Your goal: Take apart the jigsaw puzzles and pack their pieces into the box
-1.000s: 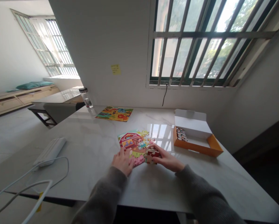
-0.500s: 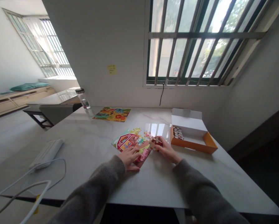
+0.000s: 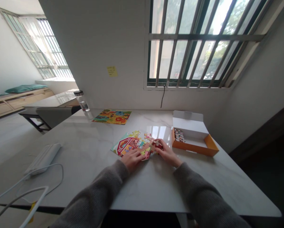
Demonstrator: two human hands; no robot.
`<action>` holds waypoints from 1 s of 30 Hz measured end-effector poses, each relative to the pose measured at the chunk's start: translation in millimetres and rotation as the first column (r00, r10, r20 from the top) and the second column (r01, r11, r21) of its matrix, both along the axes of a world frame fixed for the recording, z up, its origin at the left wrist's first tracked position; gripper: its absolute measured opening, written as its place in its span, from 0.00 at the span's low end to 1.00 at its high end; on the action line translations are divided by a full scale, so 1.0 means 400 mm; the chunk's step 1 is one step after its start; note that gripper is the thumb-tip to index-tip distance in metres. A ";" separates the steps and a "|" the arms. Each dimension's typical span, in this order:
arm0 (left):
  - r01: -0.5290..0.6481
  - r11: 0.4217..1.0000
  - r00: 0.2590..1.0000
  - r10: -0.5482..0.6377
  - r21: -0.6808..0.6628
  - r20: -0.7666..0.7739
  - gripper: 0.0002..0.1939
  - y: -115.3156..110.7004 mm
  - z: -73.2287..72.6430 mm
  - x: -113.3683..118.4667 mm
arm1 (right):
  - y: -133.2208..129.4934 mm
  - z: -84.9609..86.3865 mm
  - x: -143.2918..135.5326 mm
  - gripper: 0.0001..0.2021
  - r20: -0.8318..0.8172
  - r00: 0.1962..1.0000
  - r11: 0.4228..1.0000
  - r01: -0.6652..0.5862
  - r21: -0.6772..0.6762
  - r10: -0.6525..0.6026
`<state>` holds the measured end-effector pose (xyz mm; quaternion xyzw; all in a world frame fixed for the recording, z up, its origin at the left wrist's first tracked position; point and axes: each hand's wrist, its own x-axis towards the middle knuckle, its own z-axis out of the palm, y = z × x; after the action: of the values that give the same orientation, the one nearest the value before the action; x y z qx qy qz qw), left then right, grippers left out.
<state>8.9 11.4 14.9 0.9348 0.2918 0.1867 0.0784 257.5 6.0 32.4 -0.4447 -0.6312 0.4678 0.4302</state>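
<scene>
A partly assembled jigsaw puzzle point(image 3: 125, 145) with a red barn picture lies on the table before me. My left hand point(image 3: 132, 159) rests over its near edge, fingers stretched onto the picture and the thumb hidden. To the right of the puzzle, my right hand point(image 3: 167, 154) is closed around a small bunch of puzzle pieces point(image 3: 158, 144) with dark reddish-brown faces. These are held at the puzzle's right side; whether they touch it I cannot tell. A loose-looking pink piece point(image 3: 147, 136) sits by the upper right edge.
An orange box point(image 3: 194, 149) with its white lid raised stands at the right, pieces point(image 3: 179, 135) packed in its left end. Farther back lie a colourful animal picture point(image 3: 112, 117) and a bottle point(image 3: 82, 101). A white power strip point(image 3: 43, 158) with cables is at the left.
My left hand has shifted a little away from me, and its thumb no longer shows. The puzzle's near corner now ends higher up. My right hand keeps its pieces.
</scene>
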 end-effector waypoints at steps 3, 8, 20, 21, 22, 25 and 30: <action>-0.034 0.992 0.975 0.059 -0.119 0.213 0.16 -0.003 -0.001 -0.016 | 0.001 0.001 0.000 0.21 0.020 1.000 1.000 -0.010 0.008 0.010; -0.022 0.984 0.857 0.111 -0.179 0.503 0.16 -0.009 0.008 -0.023 | 0.009 -0.006 -0.001 0.22 0.026 0.999 0.998 -0.033 0.061 0.032; -0.032 0.956 0.632 0.246 -0.293 0.735 0.09 -0.021 0.032 0.028 | -0.043 0.035 -0.080 0.26 -0.280 0.958 0.998 0.058 -0.007 -0.058; -0.003 0.953 0.617 0.239 -0.302 0.750 0.10 -0.020 0.031 0.027 | -0.043 0.032 -0.082 0.27 -0.279 0.957 0.997 0.073 -0.021 -0.076; 0.024 0.949 0.611 0.234 -0.313 0.757 0.12 -0.018 0.029 0.025 | -0.042 0.027 -0.083 0.27 -0.269 0.959 0.996 0.085 -0.034 -0.091; 0.055 0.927 0.628 0.256 -0.370 0.734 0.16 -0.011 0.020 0.020 | -0.039 0.014 -0.087 0.28 -0.195 0.977 0.995 0.081 -0.062 -0.092; 0.059 0.897 0.637 0.303 -0.437 0.709 0.16 -0.021 0.017 0.026 | -0.047 0.014 -0.098 0.24 -0.104 0.994 1.000 0.017 0.000 -0.017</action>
<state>19.2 3.2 21.6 0.7058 0.3288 0.4994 0.3800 218.2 -12.9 38.0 -0.4249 -0.6045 0.4863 0.4665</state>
